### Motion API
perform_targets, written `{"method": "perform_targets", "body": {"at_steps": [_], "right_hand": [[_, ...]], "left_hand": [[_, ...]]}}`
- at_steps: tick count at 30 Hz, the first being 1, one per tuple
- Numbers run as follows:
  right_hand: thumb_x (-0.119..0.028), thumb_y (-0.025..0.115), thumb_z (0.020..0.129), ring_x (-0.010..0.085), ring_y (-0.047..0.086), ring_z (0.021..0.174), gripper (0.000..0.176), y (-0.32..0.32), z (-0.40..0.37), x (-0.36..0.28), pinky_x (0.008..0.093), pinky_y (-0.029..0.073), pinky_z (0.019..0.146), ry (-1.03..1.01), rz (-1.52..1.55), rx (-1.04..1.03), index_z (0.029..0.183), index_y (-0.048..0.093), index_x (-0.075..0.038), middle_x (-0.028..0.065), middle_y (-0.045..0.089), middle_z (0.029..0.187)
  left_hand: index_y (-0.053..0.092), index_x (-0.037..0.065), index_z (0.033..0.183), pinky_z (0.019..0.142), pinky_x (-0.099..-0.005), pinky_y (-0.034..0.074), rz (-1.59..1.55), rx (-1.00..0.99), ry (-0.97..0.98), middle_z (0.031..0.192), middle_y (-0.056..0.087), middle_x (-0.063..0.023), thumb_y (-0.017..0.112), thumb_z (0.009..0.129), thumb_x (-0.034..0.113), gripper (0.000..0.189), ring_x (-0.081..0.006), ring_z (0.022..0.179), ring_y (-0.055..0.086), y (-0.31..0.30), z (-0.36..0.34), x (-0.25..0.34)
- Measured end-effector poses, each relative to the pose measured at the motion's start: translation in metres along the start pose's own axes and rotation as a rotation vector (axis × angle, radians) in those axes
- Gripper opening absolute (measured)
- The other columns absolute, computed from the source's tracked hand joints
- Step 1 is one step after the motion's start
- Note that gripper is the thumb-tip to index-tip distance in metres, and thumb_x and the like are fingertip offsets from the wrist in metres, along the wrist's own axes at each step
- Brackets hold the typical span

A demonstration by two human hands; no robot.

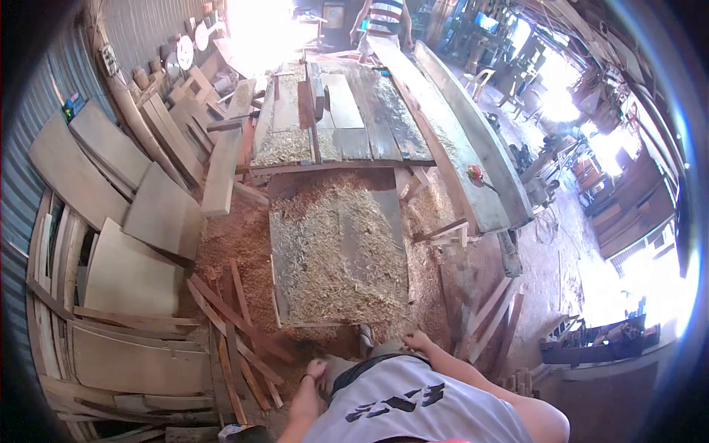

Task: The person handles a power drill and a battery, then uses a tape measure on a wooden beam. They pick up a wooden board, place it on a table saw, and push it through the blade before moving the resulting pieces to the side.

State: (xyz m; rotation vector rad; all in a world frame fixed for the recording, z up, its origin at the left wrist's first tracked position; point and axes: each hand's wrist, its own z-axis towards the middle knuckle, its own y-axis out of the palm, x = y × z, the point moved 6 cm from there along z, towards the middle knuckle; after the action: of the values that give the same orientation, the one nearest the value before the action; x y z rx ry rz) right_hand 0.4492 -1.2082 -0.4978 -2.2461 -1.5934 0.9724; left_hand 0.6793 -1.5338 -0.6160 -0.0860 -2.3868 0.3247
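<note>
At the bottom of the head view, my left hand [316, 368] is closed beside my left thigh, close to the grey shorts; whether it holds cloth is too small to make out. My right hand [418, 341] is by my right thigh, its fingers curled at the edge of the shorts [385, 350]. In front of my legs lies a low board [402, 251] heaped with pale wood shavings [336, 251]. Beyond it stands a plank-topped workbench [354, 153] with shavings and several boards on top.
Two long planks [443, 148] slope along the right, one bearing a red tool [475, 174]. Wooden panels [133, 269] lean against the left wall. Loose wood strips [240, 328] lie on the floor by my left side. Another person [384, 18] stands behind the workbench.
</note>
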Motion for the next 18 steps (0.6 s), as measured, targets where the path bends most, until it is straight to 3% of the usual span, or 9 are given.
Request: {"method": "perform_targets", "body": {"at_steps": [1,2,3,4,8,10,12,15,18], "right_hand": [[-0.037,0.059,0.081,0.0203,0.066,0.065,0.036,0.0,-0.011,0.008,0.0335,0.053,0.064,-0.05,-0.03,0.068,0.093,0.07,-0.004,0.0107,0.07,0.081],[-0.036,0.059,0.081,0.0188,0.066,0.064,0.035,0.001,-0.024,0.013,0.0327,0.053,0.064,-0.107,-0.06,0.134,0.091,0.07,-0.004,0.0103,0.07,0.078],[-0.035,0.059,0.081,0.0173,0.066,0.063,0.035,0.002,-0.033,0.015,0.0318,0.053,0.063,-0.173,-0.088,0.201,0.089,0.07,-0.003,0.0099,0.069,0.076],[-0.036,0.059,0.081,0.0189,0.066,0.064,0.035,0.012,-0.025,0.035,0.0325,0.053,0.064,-0.084,-0.014,0.182,0.088,0.07,-0.003,0.0102,0.069,0.075],[-0.04,0.059,0.08,0.0209,0.067,0.066,0.04,0.021,-0.004,0.051,0.0326,0.053,0.065,-0.031,-0.047,0.164,0.088,0.07,-0.003,0.0084,0.07,0.075],[-0.041,0.059,0.081,0.021,0.068,0.067,0.041,0.03,0.011,0.038,0.0328,0.054,0.066,-0.071,-0.095,0.129,0.09,0.07,-0.003,0.0084,0.07,0.076],[-0.042,0.059,0.081,0.0212,0.068,0.07,0.042,0.048,0.023,0.042,0.0337,0.054,0.067,-0.106,-0.072,0.037,0.092,0.07,-0.003,0.0095,0.07,0.077],[-0.044,0.059,0.081,0.0223,0.068,0.076,0.043,0.084,0.058,0.046,0.035,0.054,0.069,-0.098,-0.06,-0.112,0.096,0.069,-0.004,0.0115,0.07,0.084],[-0.044,0.057,0.083,0.0218,0.068,0.078,0.043,0.088,0.042,0.017,0.034,0.054,0.069,-0.48,-0.047,0.029,0.096,0.07,-0.005,0.011,0.069,0.088]], "left_hand": [[0.069,0.002,0.095,0.072,-0.0376,0.05,0.068,-0.006,-0.032,0.09,0.069,-0.0127,0.058,0.084,0.037,0.038,-0.0241,0.082,0.064,0.0,-0.005,-0.039],[0.069,0.002,0.098,0.072,-0.0369,0.05,0.048,-0.124,-0.223,0.091,0.069,-0.0142,0.057,0.084,0.034,0.037,-0.0244,0.085,0.065,0.003,-0.013,-0.084],[0.069,0.004,0.096,0.065,-0.038,0.051,0.012,-0.135,-0.315,0.085,0.068,-0.0116,0.058,0.084,0.036,0.036,-0.0235,0.077,0.065,0.004,-0.015,-0.124],[0.069,0.006,0.094,0.059,-0.0391,0.051,-0.023,-0.142,-0.407,0.08,0.068,-0.009,0.059,0.083,0.038,0.035,-0.0225,0.068,0.065,0.002,-0.024,-0.151],[0.068,0.002,0.094,0.066,-0.0377,0.053,0.024,-0.021,-0.478,0.084,0.069,-0.01,0.059,0.085,0.033,0.034,-0.0227,0.068,0.066,-0.042,-0.077,-0.17],[0.068,0.003,0.093,0.062,-0.0362,0.052,-0.044,0.088,-0.384,0.081,0.068,-0.0082,0.06,0.085,0.029,0.029,-0.0203,0.064,0.064,-0.062,-0.074,-0.166],[0.067,0.006,0.089,0.053,-0.0331,0.051,-0.209,0.179,-0.431,0.077,0.067,-0.0057,0.062,0.084,0.025,0.021,-0.0155,0.06,0.062,-0.068,-0.085,-0.149],[0.063,0.006,0.087,0.047,-0.0311,0.047,-0.441,0.362,-0.125,0.074,0.065,-0.0058,0.06,0.087,0.025,0.019,-0.0159,0.058,0.062,-0.075,-0.082,-0.079],[0.06,0.008,0.085,0.045,-0.0317,0.045,-0.771,0.541,0.087,0.071,0.063,-0.0044,0.058,0.09,0.021,0.015,-0.0158,0.054,0.059,-0.098,-0.113,0.062]]}}
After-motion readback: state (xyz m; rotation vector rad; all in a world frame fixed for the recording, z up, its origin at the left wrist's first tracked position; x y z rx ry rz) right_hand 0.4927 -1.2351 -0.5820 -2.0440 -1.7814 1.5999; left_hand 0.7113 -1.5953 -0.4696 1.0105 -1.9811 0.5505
